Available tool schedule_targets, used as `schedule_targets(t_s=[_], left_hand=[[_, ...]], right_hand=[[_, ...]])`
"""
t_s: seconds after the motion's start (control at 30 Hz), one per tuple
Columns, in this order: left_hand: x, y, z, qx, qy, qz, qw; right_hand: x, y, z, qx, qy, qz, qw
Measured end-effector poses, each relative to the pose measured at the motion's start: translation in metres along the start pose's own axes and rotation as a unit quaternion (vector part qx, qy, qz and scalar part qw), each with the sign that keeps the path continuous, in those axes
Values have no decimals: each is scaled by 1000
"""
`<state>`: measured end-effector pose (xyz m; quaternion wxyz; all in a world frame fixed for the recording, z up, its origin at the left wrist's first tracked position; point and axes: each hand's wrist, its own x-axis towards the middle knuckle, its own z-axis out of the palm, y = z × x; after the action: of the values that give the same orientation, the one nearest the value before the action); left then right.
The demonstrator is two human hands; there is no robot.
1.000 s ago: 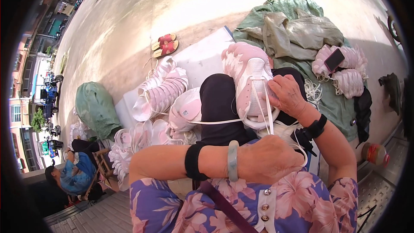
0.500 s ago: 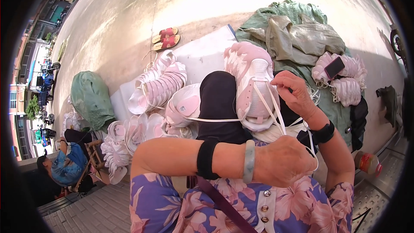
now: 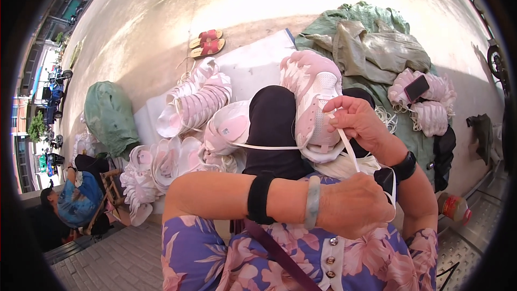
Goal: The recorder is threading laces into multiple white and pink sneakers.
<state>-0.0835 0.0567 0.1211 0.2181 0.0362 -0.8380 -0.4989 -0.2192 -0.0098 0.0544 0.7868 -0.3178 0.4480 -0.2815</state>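
Observation:
A pink and white shoe [image 3: 308, 118] stands upright between my knees, its toe away from me. A white shoelace [image 3: 350, 150] runs slack from its tongue down to my hands. My left hand [image 3: 353, 205] reaches across in front of my body, closed on the lace, with a loop hanging past its knuckles. Over the shoe's opening, my right hand [image 3: 358, 124] pinches the lace between thumb and fingertips. Another lace length stretches left from the shoe across my dark trouser leg to a nearby pink and white shoe [image 3: 229, 126].
Nested pink and white shoes [image 3: 196, 102] lie left on a white sheet [image 3: 253, 64]. Red sandals [image 3: 207, 43] sit beyond. A green sack [image 3: 110, 116] stands left, near a seated person [image 3: 81, 199]. Right are green cloth [image 3: 377, 48], a phone [image 3: 416, 89] on shoes and a bottle [image 3: 454, 208].
My right hand has moved slightly toward me and left, and its fingertips now pinch the lace over the shoe. My left hand stays low, closed on the lace.

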Motion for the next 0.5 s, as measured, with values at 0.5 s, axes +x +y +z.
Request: schedule_targets(t_s=[0.5], left_hand=[[-39, 26, -54, -72, 51, 74, 993]], right_hand=[[-93, -10, -8, 300, -132, -196, 924]])
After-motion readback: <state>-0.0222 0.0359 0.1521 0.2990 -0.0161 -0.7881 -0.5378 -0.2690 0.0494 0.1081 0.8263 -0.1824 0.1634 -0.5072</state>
